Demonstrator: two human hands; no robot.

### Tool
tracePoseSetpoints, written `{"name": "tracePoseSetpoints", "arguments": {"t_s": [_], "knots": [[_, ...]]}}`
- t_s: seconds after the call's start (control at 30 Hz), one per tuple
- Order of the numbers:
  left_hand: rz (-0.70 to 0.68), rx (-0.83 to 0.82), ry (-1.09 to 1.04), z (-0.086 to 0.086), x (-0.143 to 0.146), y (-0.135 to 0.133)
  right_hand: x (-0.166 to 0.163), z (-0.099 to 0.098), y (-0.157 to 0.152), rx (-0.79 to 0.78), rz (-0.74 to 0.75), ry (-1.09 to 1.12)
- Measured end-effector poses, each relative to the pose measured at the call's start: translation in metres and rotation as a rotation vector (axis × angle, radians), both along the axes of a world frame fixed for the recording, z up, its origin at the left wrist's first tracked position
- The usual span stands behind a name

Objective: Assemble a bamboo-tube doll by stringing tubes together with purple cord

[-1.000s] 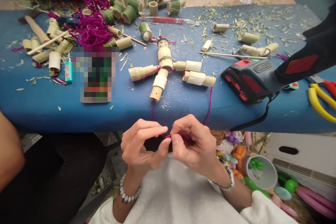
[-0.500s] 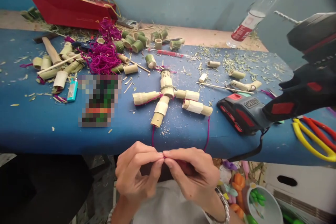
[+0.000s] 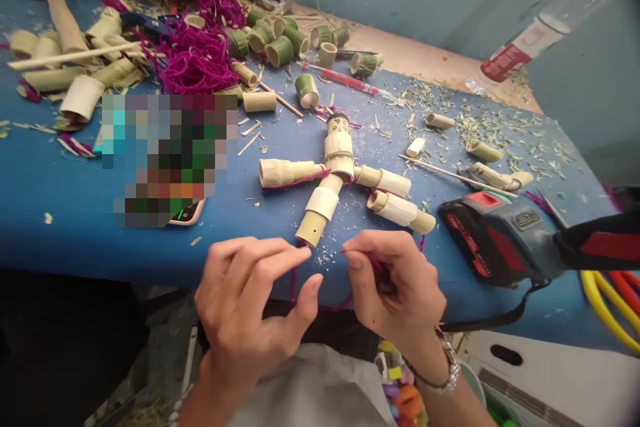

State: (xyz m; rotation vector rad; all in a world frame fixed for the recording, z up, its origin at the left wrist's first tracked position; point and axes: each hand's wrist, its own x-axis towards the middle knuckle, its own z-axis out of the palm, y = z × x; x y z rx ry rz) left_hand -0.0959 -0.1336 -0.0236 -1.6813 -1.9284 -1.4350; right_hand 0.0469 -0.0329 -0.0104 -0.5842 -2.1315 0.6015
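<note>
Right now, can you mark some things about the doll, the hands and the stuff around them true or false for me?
1. The right hand pinches purple string. True.
2. The left hand has its thumb and forefinger pressed together. False: they are apart.
3. The bamboo doll is on the blue table. True.
4. The bottle has a green label. False: it's red and white.

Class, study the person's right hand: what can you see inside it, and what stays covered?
Purple cord shows inside the right hand, its tip poking out between thumb and forefinger. Curled fingers and thumb cover most of the palm.
</note>
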Motion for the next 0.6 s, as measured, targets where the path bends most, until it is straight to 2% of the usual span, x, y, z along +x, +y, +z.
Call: {"name": "tracePoseSetpoints", "arguments": {"t_s": [0.07, 0.17, 0.43, 0.6], "knots": [[0.097, -0.082, 0.082, -0.005, -0.005, 0.005, -0.002, -0.002, 0.007, 0.019, -0.032, -0.032], [0.158, -0.167, 0.082, -0.012, -0.005, 0.011, -0.006, -0.004, 0.011, 0.027, -0.050, -0.067], [0.219, -0.188, -0.017, -0.010, 0.000, 0.019, -0.009, -0.001, 0.004, 0.117, -0.117, -0.110], [0.246, -0.176, -0.048, -0.011, 0.000, 0.019, -0.010, -0.008, 0.001, 0.151, -0.162, -0.115]]}}
